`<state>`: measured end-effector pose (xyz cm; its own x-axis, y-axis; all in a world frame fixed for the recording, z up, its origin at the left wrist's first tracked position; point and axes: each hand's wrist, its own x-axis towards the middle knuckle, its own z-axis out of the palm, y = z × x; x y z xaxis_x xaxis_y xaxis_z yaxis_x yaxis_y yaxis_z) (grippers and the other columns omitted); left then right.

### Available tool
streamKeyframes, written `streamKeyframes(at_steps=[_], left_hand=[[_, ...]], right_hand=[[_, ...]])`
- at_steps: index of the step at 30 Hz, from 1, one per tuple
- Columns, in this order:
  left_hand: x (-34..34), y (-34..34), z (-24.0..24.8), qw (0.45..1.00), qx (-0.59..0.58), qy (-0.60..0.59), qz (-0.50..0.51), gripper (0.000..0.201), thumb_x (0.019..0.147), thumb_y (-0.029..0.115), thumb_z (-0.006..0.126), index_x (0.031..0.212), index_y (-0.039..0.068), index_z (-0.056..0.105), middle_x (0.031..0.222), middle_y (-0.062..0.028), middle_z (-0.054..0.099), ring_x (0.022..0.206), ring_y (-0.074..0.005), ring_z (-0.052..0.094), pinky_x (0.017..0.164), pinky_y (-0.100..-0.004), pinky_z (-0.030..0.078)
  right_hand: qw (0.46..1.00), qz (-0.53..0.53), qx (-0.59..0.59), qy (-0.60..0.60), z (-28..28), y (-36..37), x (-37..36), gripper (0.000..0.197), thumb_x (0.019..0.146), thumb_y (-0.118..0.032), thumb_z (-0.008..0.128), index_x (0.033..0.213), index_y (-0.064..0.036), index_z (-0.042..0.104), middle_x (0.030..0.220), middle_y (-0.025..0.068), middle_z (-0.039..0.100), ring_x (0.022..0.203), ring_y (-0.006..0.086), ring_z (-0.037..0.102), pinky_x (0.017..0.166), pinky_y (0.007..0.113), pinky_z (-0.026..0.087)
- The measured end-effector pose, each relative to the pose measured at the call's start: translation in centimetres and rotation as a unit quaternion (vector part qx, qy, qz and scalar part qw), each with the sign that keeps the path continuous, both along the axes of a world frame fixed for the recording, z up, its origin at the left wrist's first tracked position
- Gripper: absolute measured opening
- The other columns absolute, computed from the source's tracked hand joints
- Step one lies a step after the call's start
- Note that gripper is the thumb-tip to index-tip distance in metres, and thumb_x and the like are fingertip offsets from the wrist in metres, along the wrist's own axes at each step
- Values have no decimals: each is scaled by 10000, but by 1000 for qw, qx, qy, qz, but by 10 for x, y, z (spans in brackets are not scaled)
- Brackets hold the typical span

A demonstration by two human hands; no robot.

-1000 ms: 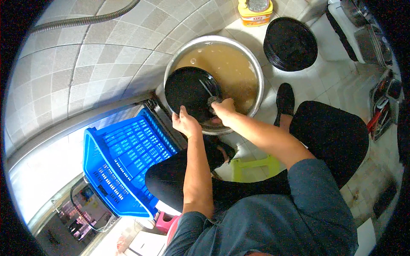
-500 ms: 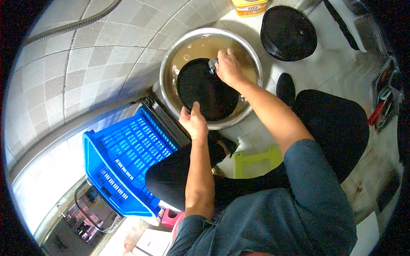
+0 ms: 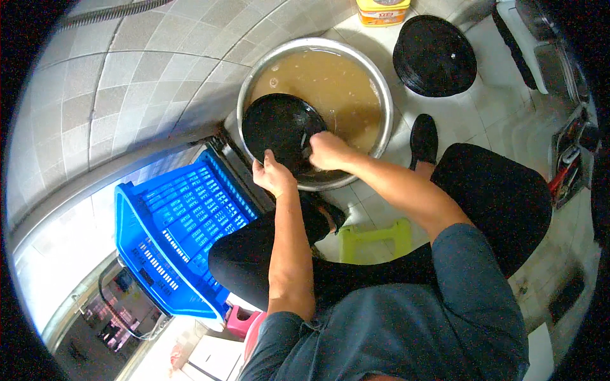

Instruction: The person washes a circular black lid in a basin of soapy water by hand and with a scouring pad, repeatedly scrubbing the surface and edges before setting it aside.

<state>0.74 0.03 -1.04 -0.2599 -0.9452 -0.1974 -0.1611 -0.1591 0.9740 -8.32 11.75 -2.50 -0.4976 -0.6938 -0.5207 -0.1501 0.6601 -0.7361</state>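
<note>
A black round pan (image 3: 274,127) tilts in a wide metal basin (image 3: 386,105) of cloudy brown water (image 3: 340,82), at the basin's left side. My left hand (image 3: 274,174) grips the pan's near edge, thumb on top and fingers beneath. Closed over the pan's right part is my right hand (image 3: 330,152), pressing a grey wire scrubber (image 3: 307,149) to its surface. Most of the scrubber is hidden by the fingers.
A stack of black round pans (image 3: 435,57) stands on the tiled floor right of the basin, near a yellow-and-orange container (image 3: 383,14). A blue plastic basket (image 3: 197,203) is at left, a green stool (image 3: 375,236) between my legs. Tiled wall (image 3: 152,82) borders the basin's far left.
The pan has shifted left in the basin and tilts more, uncovering water at right. My right hand has come from its far edge toward me; my left hand moved slightly left.
</note>
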Motion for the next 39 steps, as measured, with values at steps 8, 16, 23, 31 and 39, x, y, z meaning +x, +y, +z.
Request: streamKeyframes(at_steps=[8,16,23,31,39], left_hand=[[-10,5,12,999,32,19,15,115,871,39,623,947,-43,651,870,-74,676,715,-152,570,674,-298,465],[-12,39,32,989,80,-7,-128,108,887,80,674,939,-13,650,869,-41,661,729,-152,567,682,-298,471],[-7,8,18,994,95,-39,-45,233,942,144,646,1048,-63,640,951,-105,683,793,-194,620,728,-313,520],[-5,-2,21,993,116,-11,19,226,945,185,652,936,-35,600,852,-78,636,709,-180,591,622,-330,508],[-19,48,21,983,152,33,-98,242,934,125,641,1107,-41,602,949,-118,665,737,-252,644,656,-392,566]], right_hand=[[997,-53,-15,61,-8,7,-10,183,765,-73,607,863,65,675,909,322,647,863,466,650,784,517,537],[946,-203,-64,246,-33,19,-66,129,869,-84,582,950,6,538,1000,245,593,927,429,609,788,513,509],[920,-96,-363,109,-17,-9,-1,130,818,-83,638,866,-8,544,888,229,566,835,449,591,737,532,478],[975,-3,-207,80,-1,-10,3,100,795,-54,598,840,17,545,906,229,585,868,434,600,735,495,502],[906,-211,-188,315,-48,12,-73,42,865,-53,558,867,-12,555,886,216,579,801,414,578,704,519,472]])
